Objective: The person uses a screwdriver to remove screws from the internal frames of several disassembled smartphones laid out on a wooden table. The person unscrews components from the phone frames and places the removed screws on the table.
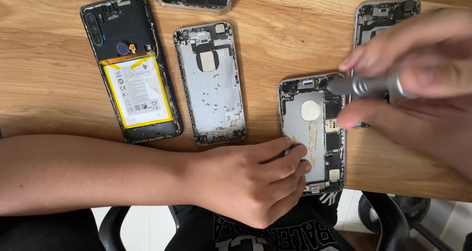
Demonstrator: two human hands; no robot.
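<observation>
Opened silver phone (311,133) on counter (59,84), left hand (250,182) fingers flat on its 7 o'clock corner, right hand (418,79) fingers pinching grey screwdriver (366,85) at its 1 o'clock edge.

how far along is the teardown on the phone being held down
Done: that phone shell lies open, screen and battery out, bare metal where the battery sat. In hand: the left hand pins its lower edge while the right hand sets a silver screwdriver at the top corner. Left: the board strip along its right side is still in.
</observation>
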